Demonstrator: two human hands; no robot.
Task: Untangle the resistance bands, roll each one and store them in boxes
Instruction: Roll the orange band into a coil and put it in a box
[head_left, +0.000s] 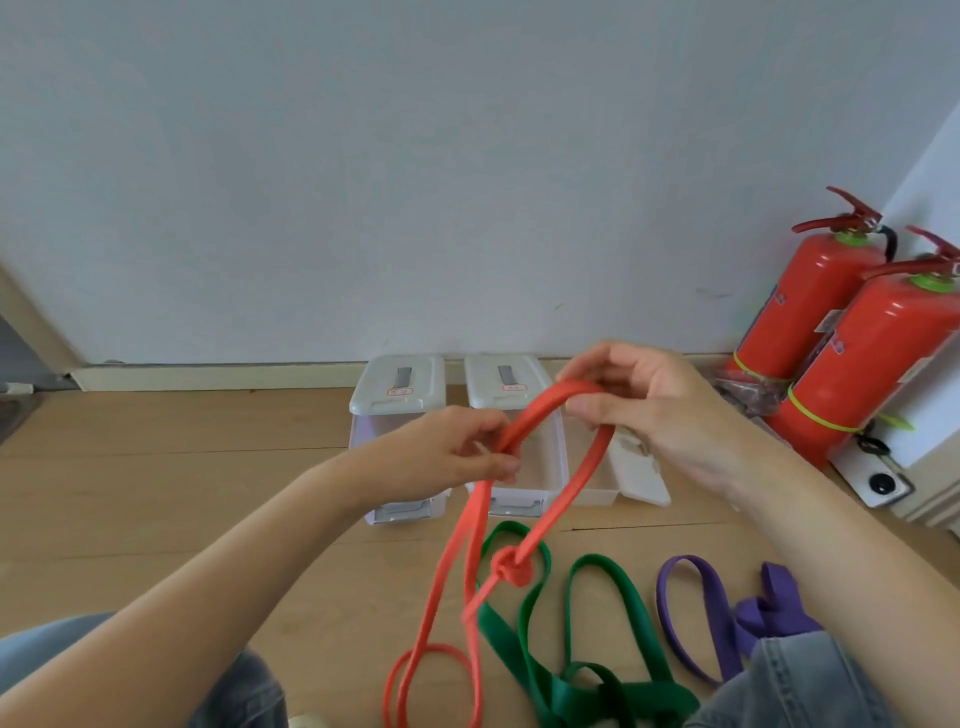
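Both hands, left (457, 447) and right (644, 400), pinch the orange band (540, 410) aloft. Untangling is underway; next, loosen its knot (511, 569) hanging below them.

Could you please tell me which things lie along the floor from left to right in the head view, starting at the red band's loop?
Red band → green band → purple band → fire extinguishers, farther back on the right.

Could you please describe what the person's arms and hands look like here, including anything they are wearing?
Both forearms are bare, with no sleeves visible. The left hand and right hand wear no gloves, and no rings, watch or bracelets are visible. Blue denim trousers cover the knees below.
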